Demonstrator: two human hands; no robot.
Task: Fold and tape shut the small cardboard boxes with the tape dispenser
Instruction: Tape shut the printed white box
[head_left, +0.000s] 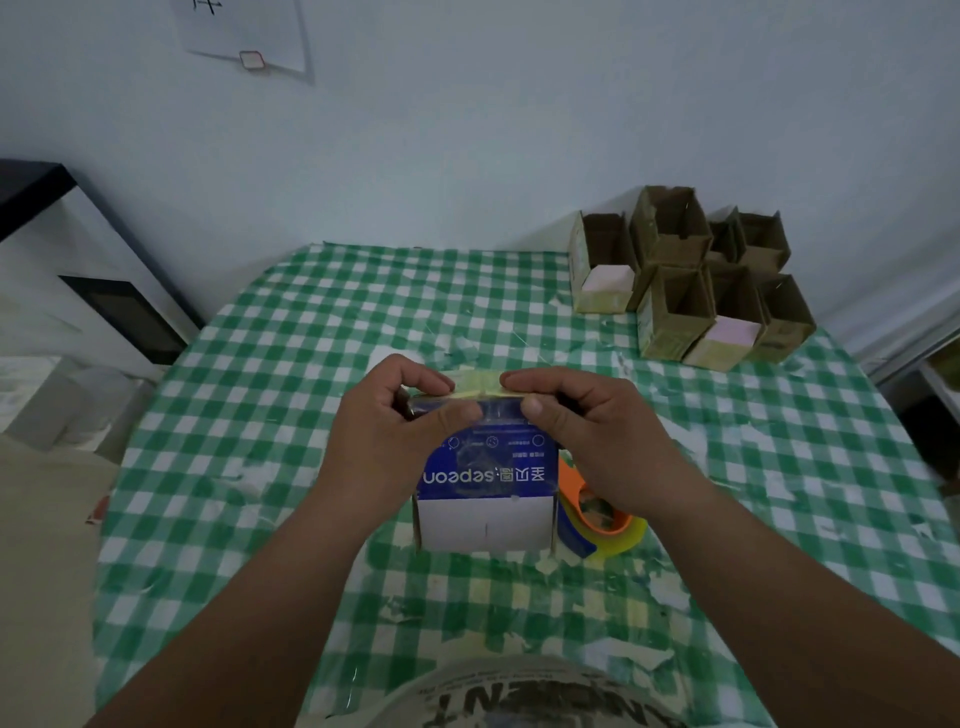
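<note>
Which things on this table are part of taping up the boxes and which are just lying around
In use:
blue and white box, gripped by the left hand and right hand
tape dispenser, lying just right of that box
stack of open cardboard boxes, far right corner

Lying about:
tape scraps stuck to the checked tablecloth
paper sheet on the wall

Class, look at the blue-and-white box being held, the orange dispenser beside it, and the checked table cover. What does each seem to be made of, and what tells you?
Blue-and-white box: printed cardboard, probably; flat creased panels, slight sheen over the print.
Orange dispenser: likely moulded plastic, smooth and even in colour, carrying a yellowish translucent tape roll.
Checked table cover: possibly wipeable plastic or oilcloth; it looks faintly glossy, but fabric cannot be excluded.
</note>
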